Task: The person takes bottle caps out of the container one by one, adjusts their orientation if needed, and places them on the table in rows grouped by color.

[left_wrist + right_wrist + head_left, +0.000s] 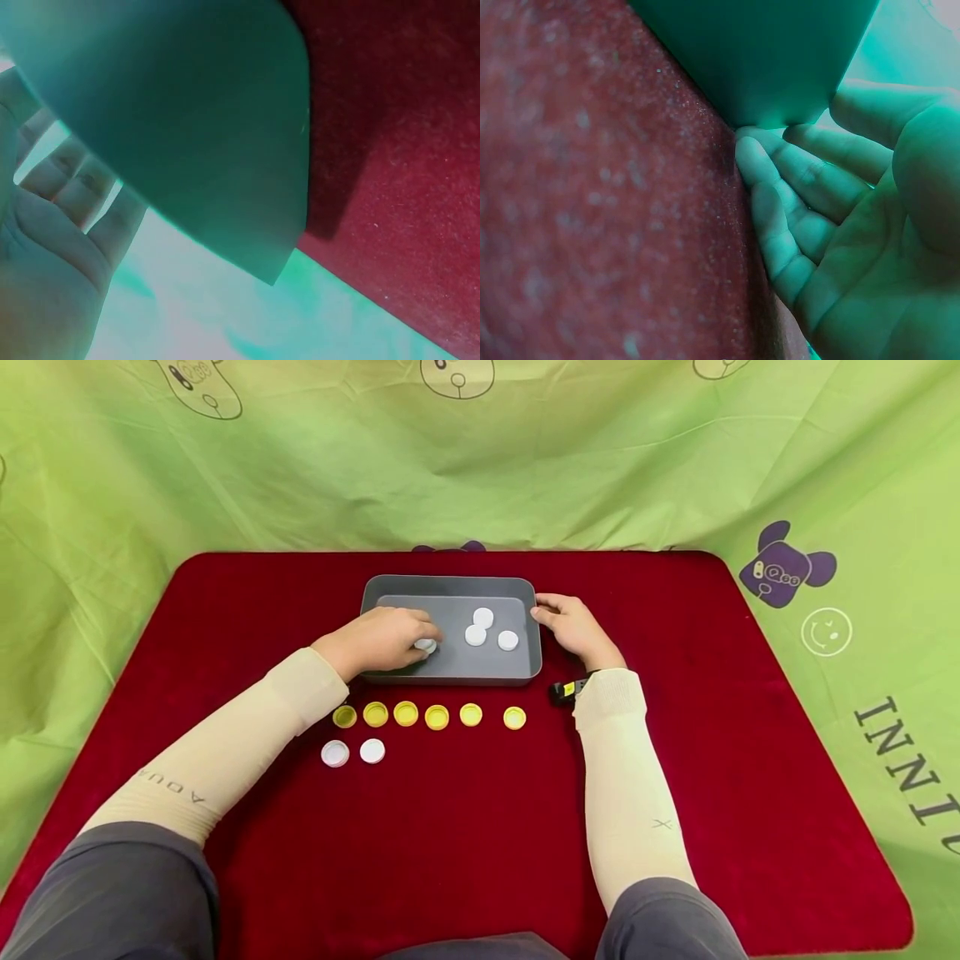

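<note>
My left hand (pixel 390 639) reaches over the near left wall into a grey rectangular tray (pixel 487 674). Its fingertips are at a white bottle cap (pixel 425 645) on the tray floor and seem to pinch it; the grip is partly hidden. In the left wrist view the tray wall (pixel 202 135) covers the fingertips. My right hand (pixel 576 628) rests against the tray's right end, thumb near the rim. The right wrist view shows its fingers touching the tray's outer wall (pixel 772 67) low down. Three more white caps (pixel 476 635) lie in the tray's right half.
In front of the tray, a row of several yellow caps (pixel 406 713) lies on the red cloth-covered table (pixel 450 852). Nearer to me are two white caps (pixel 372 751). A black wrist device (pixel 564 692) sits by the right cuff. Behind the table hangs a green curtain (pixel 585 460).
</note>
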Tool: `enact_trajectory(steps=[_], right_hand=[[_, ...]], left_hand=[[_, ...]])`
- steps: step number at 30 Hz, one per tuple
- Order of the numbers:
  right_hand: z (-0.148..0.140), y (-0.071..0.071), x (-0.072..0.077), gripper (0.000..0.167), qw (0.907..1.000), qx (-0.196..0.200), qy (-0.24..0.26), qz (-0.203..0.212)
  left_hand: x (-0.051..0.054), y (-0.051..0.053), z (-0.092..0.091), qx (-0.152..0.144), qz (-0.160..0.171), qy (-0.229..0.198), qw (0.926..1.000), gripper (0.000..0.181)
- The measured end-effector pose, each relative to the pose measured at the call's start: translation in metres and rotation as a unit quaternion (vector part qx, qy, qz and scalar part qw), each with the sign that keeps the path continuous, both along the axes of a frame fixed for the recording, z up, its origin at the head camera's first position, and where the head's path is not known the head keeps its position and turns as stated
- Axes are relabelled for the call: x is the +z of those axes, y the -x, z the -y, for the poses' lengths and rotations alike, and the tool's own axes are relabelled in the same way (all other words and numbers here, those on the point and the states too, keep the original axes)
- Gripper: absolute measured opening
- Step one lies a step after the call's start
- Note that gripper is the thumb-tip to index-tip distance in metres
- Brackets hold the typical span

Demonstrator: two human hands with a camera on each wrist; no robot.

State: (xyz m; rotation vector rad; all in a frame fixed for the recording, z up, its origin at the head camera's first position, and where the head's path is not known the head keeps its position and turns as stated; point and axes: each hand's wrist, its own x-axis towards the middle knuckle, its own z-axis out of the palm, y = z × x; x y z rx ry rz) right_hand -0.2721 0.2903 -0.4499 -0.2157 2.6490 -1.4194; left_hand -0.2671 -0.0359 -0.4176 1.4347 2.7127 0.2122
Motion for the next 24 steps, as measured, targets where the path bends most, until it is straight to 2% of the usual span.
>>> enact_trajectory(steps=[14, 24], right_hand=[[-0.001, 0.002, -0.004, 0.042, 1.0, 0.001, -0.005, -0.003], [-0.002, 0.003, -0.005, 0.044, 0.9999, 0.001, -0.012, -0.001]], left_hand=[[0.0, -0.008, 0.008, 0.003, -0.019, -0.017, 0.9997, 0.025], [0.003, -0.019, 0.011, 0.0, -0.035, -0.027, 0.999, 0.023]])
